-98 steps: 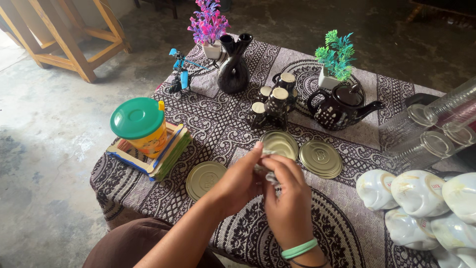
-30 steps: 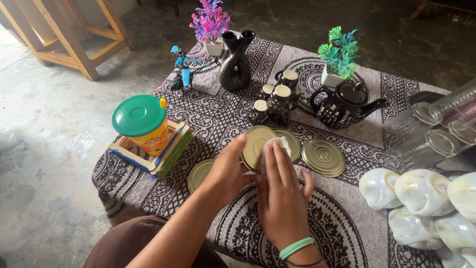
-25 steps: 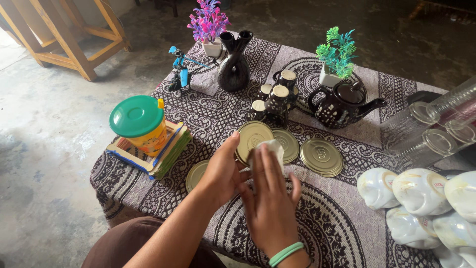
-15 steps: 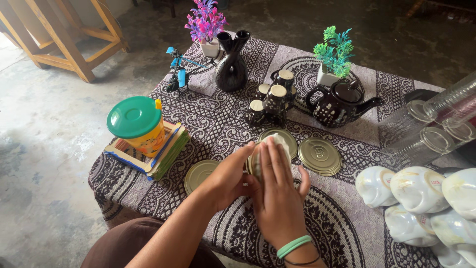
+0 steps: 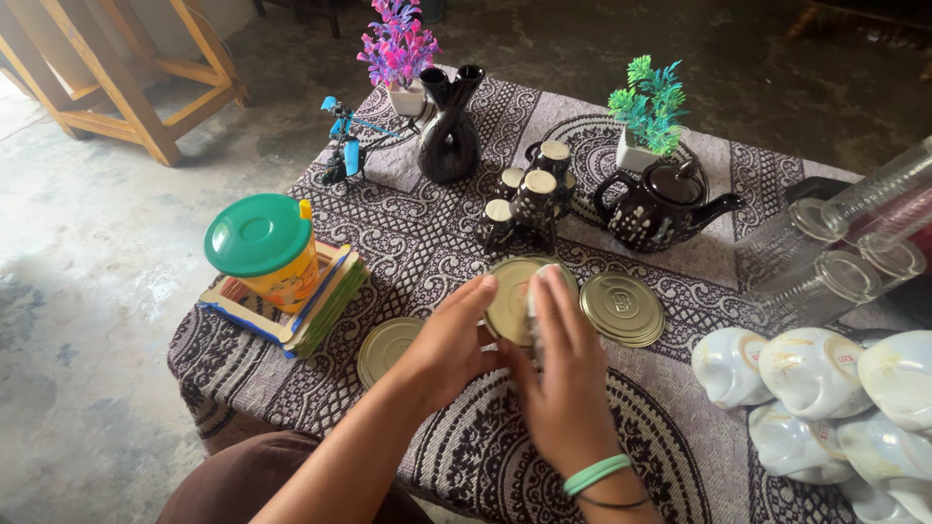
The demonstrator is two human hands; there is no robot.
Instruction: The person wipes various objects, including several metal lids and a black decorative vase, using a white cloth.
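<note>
**Both hands on a round metal plate at the table's middle**

The gold plate (image 5: pixel 512 296) stood tilted on edge near the middle of the patterned tablecloth (image 5: pixel 388 228), the left hand (image 5: pixel 449 340) gripping its near rim, probably to steady it. The right hand (image 5: pixel 561 374) lay flat across its face with fingers extended, pressing what looked like a pale cloth (mostly hidden) against the metal. A stack of plates (image 5: pixel 622 309) sat just to the right, one more plate (image 5: pixel 385 347) flat to the left. Farther left, a yellow tub with a green lid (image 5: pixel 264 247) rested on a wooden stand. Beyond stood small dark cups (image 5: pixel 529 194), a dark teapot (image 5: pixel 665 204) and a black vase (image 5: pixel 449 131). White cups (image 5: pixel 820 383) lay heaped at the right.
</note>
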